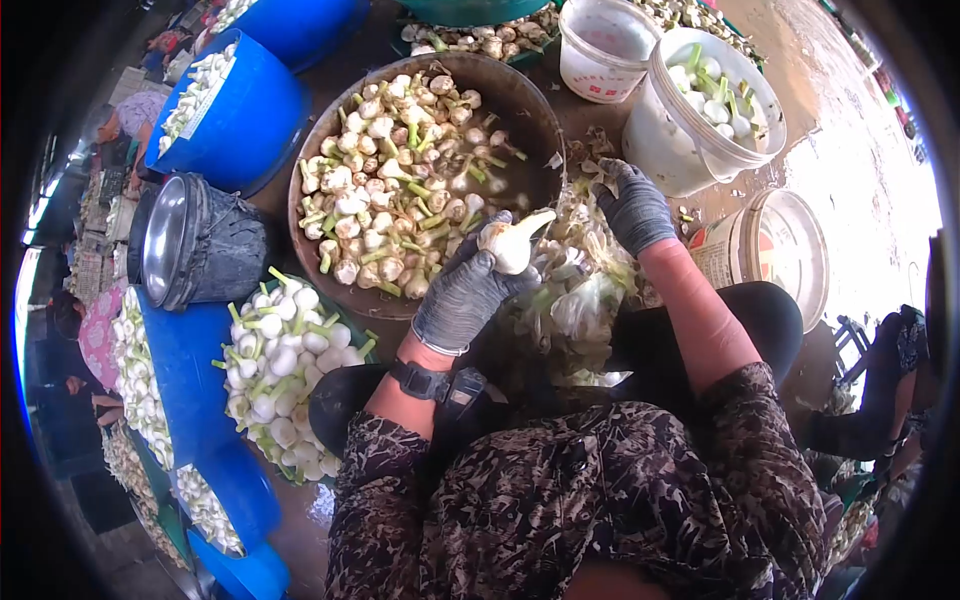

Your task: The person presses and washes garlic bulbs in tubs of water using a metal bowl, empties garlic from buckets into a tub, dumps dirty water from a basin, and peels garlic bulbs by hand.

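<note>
My left hand (462, 300), in a grey glove, is closed around a garlic bulb (510, 246) with pale skin and a short stem pointing up to the right. To its right my gloved right hand (640, 212) is raised with its fingers curled together; whatever they may hold is hidden. Below and between both hands lies a heap of loose garlic skins (575, 300) by my lap. Just beyond my left hand stands a wide round basin (548, 120) of unpeeled garlic bulbs (385, 180), some of them in brownish water.
Peeled garlic (285, 370) is piled at my left knee. White buckets (665, 150) stand to the right, one holding peeled bulbs. Blue tubs (235, 130) and a dark bucket (225, 245) line the left. An overturned tub (790, 255) lies near my right arm. Other people sit at both edges.
</note>
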